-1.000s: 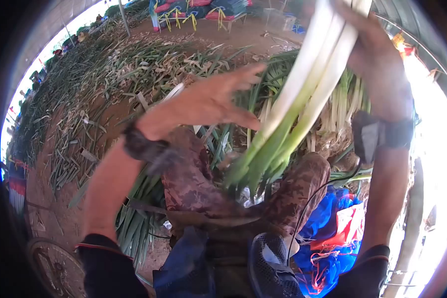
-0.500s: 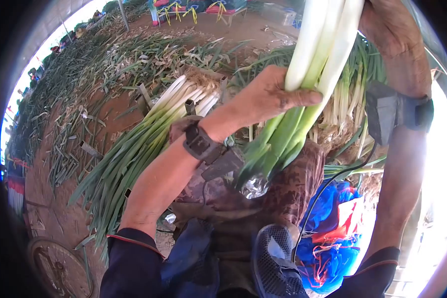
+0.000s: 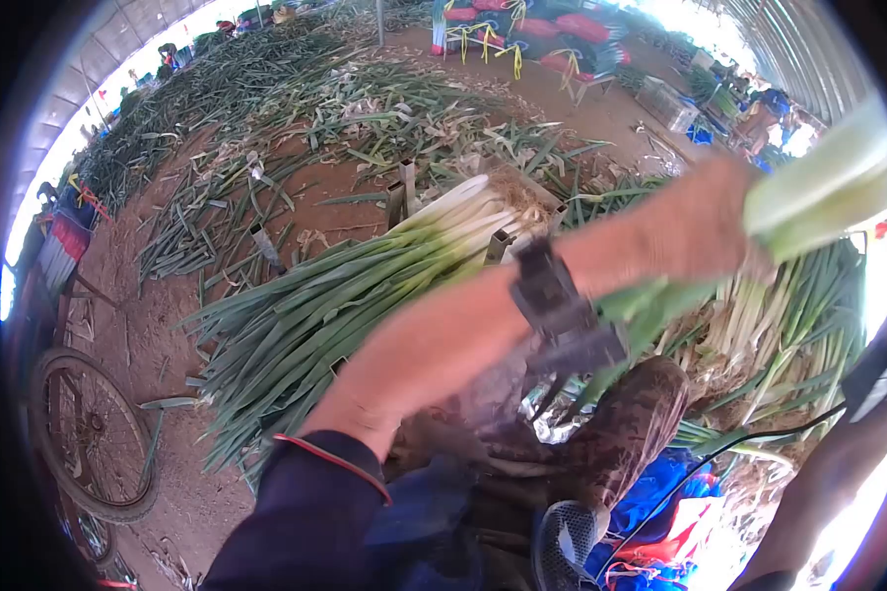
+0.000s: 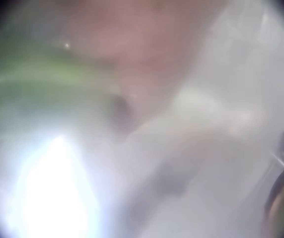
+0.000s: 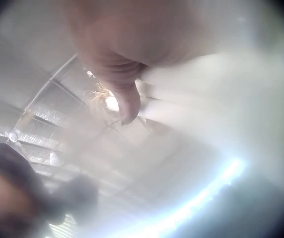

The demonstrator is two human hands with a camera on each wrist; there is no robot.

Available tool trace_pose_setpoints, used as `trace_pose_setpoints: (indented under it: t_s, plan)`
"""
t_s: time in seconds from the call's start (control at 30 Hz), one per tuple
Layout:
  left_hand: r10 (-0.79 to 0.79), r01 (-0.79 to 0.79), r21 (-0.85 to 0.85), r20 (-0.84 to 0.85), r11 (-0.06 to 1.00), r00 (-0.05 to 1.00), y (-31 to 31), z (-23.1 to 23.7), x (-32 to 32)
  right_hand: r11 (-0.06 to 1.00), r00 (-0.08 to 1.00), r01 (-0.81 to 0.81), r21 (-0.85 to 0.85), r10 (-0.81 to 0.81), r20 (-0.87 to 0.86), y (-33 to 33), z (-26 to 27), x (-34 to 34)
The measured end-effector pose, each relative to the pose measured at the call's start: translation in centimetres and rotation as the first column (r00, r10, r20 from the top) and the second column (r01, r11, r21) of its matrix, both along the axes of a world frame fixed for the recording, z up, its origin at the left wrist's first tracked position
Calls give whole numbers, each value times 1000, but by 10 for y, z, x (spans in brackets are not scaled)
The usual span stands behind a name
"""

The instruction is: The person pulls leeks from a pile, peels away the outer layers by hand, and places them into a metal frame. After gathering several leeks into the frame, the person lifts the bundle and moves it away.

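Fingers of your left hand (image 3: 705, 222) wrap the leeks (image 3: 828, 187) at two o'clock; your right hand (image 5: 132, 44) clasps their root end — probably so long stalks don't splay. The bunch (image 3: 355, 310) at nine lies roots together, likely for neatness.

Brown earth floor (image 3: 133, 335): daylit and fairly crisp, white daylight burning past its left edge, stronger glare past its right
Head view: fisheye bending, dark vignetted corners
Left hand (image 3: 705, 222): smeared by motion, like the thick white-and-green leek stalks (image 3: 828, 192)
Left wrist view: almost wholly out of focus, white flare low on the left
Right hand (image 5: 132, 42): thumb clearest, the rest soft
Right wrist view: milky haze, bluish-white glare arcing below, grey ribbed roof (image 5: 40, 116) dim
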State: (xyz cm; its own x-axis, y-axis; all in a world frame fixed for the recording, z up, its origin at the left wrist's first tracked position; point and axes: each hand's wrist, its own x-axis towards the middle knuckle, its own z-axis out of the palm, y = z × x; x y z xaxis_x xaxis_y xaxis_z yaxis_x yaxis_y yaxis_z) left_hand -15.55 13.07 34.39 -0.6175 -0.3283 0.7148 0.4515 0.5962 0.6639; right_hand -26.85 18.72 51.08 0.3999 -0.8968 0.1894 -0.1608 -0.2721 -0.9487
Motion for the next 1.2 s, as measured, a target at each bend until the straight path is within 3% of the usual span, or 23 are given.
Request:
trace_pose_setpoints:
  t_s: [0.03, 0.1, 0.27, 0.43, 0.57, 0.63, 0.7, 0.77, 0.83, 0.87, 0.9, 0.93, 0.97, 1.0, 1.1, 1.13, 1.2]
  plan:
    - [128, -124, -99, 30, 987, 991, -10, 23, 9, 1000, 1000, 20, -19, -20, -6, -4, 2, 11]
    - [296, -211, -407, 158, 889, 942, -40, 69, 28, 998, 999, 31, -59, -31, -14, -17, 5, 35]
    - [596, -486, -494, 86, 721, 798, -31, 118, 166, 989, 999, -38, -146, 35, -24, -43, 4, 85]
    - [863, -716, -487, 215, 500, 456, 9, 154, 315, 943, 970, -237, -233, 244, 5, -78, -16, 152]
    - [902, -816, -490, 423, 307, 85, 41, 155, 402, 897, 923, -363, -252, 383, 31, -106, -45, 181]
    - [776, -812, -236, 519, 534, 359, 44, 139, 467, 884, 907, -402, -239, 421, 31, -119, -74, 185]
    - [835, -882, -444, 538, 159, -120, 43, 102, 457, 889, 903, -416, -189, 429, 30, -142, -106, 189]
    - [837, -786, -588, 515, 188, -185, 22, 54, 464, 916, 919, -388, -100, 392, 33, -171, -147, 171]
    - [838, -523, -835, 403, 172, -368, -22, -13, 500, 938, 937, -343, 56, 345, -49, -199, -183, 124]
    - [770, -605, -774, 497, 185, -400, -32, -41, 486, 961, 956, -264, 87, 273, -111, -204, -199, 97]
    - [686, -646, -713, 616, 274, -389, -48, -63, 476, 977, 965, -175, 120, 194, -178, -202, -214, 70]
    - [585, -686, -633, 725, 359, -363, -65, -87, 469, 968, 981, -118, 220, 148, -125, -195, -224, 51]
    - [627, -693, -608, 725, 389, -284, -81, -117, 467, 946, 993, -63, 319, 92, -78, -189, -233, 33]
    - [529, -706, -533, 807, 466, -261, -104, -145, 469, 942, 995, 28, 334, 4, -95, -191, -249, 11]
    - [429, -720, -426, 882, 547, -196, -146, -189, 440, 892, 978, 202, 404, -165, -125, -195, -307, -44]
    - [415, -699, -442, 882, 562, -224, -154, -183, 418, 856, 968, 249, 454, -221, -116, -197, -319, -56]
    - [437, -690, -456, 872, 562, -220, -175, -198, 399, 844, 972, 236, 482, -199, -127, -198, -343, -60]
